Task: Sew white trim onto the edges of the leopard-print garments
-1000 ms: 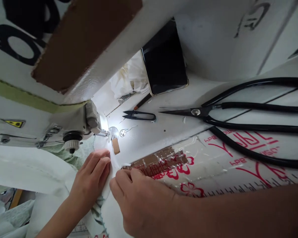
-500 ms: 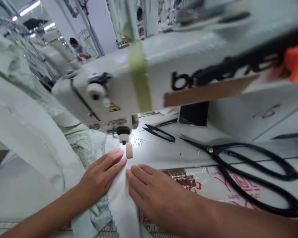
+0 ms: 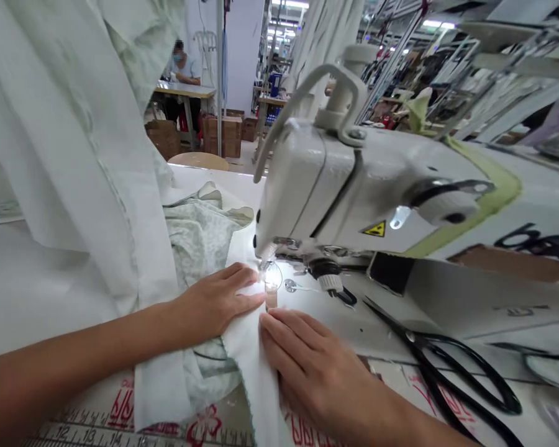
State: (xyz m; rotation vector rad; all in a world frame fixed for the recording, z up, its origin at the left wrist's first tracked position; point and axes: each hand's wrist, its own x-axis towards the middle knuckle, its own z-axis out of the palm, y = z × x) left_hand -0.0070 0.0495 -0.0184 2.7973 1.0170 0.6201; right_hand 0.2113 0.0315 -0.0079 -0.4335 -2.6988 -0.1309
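Observation:
A strip of white fabric (image 3: pixel 249 347) runs under the needle area of the white sewing machine (image 3: pixel 302 186), its left edge overlocked in bluish thread. Flat on the strip lies my left hand (image 3: pixel 218 301), fingers stretched toward the presser foot, which is partly lost in the lamp glare. My right hand (image 3: pixel 302 354) is at the strip's right edge, fingers together and curled onto the cloth, the thumb hidden. Just ahead of its fingertips a small tan block (image 3: pixel 271 297) sits beside the needle area. Pale green patterned fabric (image 3: pixel 200 236) is bunched left of the machine.
Large black scissors (image 3: pixel 410 335) lie right of my right hand, near a dark phone-like slab (image 3: pixel 391 273) and partly hidden thread snips (image 3: pixel 347 297). A printed ruler (image 3: pixel 88 434) edges the table. White fabric (image 3: pixel 121 186) hangs at left. A person (image 3: pixel 186 65) sits at a far table.
The view has swung to the left, so the machine appears farther right and its end face shows. Both hands stay on the white strip near the needle.

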